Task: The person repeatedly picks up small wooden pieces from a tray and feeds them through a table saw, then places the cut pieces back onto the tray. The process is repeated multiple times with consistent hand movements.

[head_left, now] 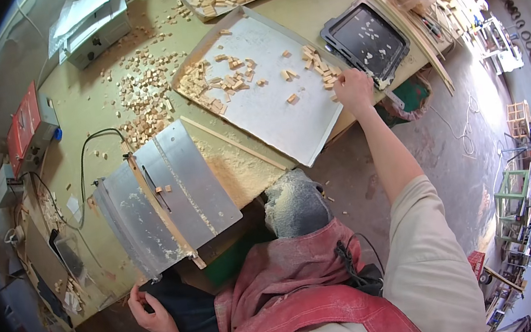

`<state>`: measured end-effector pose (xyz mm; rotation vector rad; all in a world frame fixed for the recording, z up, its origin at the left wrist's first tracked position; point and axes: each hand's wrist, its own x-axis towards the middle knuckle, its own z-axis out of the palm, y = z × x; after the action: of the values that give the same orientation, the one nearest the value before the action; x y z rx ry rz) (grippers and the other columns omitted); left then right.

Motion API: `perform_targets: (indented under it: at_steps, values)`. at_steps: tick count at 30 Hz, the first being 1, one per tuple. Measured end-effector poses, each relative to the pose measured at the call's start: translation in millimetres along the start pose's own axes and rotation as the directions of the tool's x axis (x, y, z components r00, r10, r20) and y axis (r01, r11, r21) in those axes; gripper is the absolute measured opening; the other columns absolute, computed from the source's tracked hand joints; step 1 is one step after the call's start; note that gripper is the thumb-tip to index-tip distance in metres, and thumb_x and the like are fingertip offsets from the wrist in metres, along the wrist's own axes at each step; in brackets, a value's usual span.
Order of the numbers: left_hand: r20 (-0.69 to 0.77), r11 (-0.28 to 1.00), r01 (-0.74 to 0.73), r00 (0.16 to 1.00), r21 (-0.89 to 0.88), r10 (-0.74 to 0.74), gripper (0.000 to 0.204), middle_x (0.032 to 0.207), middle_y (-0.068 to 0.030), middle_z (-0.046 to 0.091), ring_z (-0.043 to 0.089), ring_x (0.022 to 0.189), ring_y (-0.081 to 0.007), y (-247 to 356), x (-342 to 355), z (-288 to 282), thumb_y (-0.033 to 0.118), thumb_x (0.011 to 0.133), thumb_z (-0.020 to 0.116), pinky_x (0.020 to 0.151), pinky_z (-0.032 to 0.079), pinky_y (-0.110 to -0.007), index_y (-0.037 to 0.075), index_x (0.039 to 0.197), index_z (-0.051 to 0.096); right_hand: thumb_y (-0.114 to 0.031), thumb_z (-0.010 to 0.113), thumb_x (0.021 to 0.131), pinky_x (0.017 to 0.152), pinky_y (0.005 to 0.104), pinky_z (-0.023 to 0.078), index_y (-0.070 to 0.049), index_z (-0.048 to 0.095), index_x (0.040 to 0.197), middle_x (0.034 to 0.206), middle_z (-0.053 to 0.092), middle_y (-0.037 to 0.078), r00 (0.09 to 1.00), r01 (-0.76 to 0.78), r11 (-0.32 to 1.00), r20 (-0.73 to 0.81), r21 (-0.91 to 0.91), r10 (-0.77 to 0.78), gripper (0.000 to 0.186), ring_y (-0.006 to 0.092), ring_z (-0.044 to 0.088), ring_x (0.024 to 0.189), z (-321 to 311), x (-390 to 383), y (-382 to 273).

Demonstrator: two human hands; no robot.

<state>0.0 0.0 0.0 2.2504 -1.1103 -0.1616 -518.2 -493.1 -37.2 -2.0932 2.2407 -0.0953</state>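
Observation:
My right hand (355, 91) reaches out to the right edge of a white tray (258, 65), its fingers drawn together beside a row of small wooden blocks (317, 63). Whatever the fingers pinch, if anything, is hidden. Low on the left, my left hand (152, 311) is loosely curled, thumb apart from the fingers, with nothing visible in it. It hangs over my dark trouser leg, close to the front corner of a metal saw table (168, 200). Across that plate runs a wooden strip fence (161, 204), with two small blocks (163, 189) beside it.
Loose wooden cubes (146, 87) lie heaped on the bench behind the saw table. A second tray (206, 10) of blocks stands at the back. Right of the white tray is a black tray (373, 35) with pale pieces. A cable (82, 171) loops at left.

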Motion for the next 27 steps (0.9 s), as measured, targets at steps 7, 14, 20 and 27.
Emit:
perform_targets:
  at_steps: [7,14,20,27]
  values:
    - [-0.006,1.000,-0.001,1.000,0.015,0.001,0.035,0.102,-0.0092,0.065,0.061,0.089,-0.0210,4,4,-1,-0.002,0.098,0.061,0.082,0.052,-0.035,0.000,0.133,0.067,-0.011,0.066,0.092,0.101,0.0499,0.049,-0.009,0.077,0.105,0.114,0.071,0.014,0.977,0.181,0.982,-0.121,0.048,-0.174,0.017,0.0354,0.064,0.114,21,10,10]
    - [-0.005,1.000,-0.003,1.000,0.009,0.003,0.037,0.100,-0.0098,0.064,0.061,0.088,-0.0220,8,3,3,-0.003,0.098,0.061,0.081,0.052,-0.036,-0.001,0.134,0.066,-0.010,0.065,0.092,0.100,0.0497,0.049,-0.009,0.076,0.105,0.114,0.073,0.012,0.976,0.209,0.962,0.021,0.173,-0.216,0.017,0.0346,0.065,0.115,30,21,27]
    - [-0.009,1.000,0.001,1.000,0.012,-0.001,0.037,0.100,-0.0095,0.064,0.061,0.087,-0.0216,7,2,3,-0.003,0.097,0.061,0.081,0.052,-0.035,0.000,0.134,0.066,-0.009,0.060,0.094,0.098,0.0484,0.045,-0.011,0.077,0.112,0.111,0.074,0.010,0.962,0.240,0.969,-0.121,-0.062,-0.246,0.025,0.0335,0.064,0.114,18,5,19]
    - [-0.009,1.000,-0.016,1.000,0.022,0.016,0.038,0.100,-0.0090,0.065,0.061,0.088,-0.0215,7,3,3,-0.003,0.097,0.061,0.080,0.052,-0.035,0.000,0.135,0.066,-0.007,0.068,0.086,0.108,0.0488,0.041,-0.013,0.074,0.128,0.120,0.075,0.011,0.966,0.258,0.966,-0.020,0.009,-0.258,0.043,0.0331,0.062,0.121,16,-9,11]
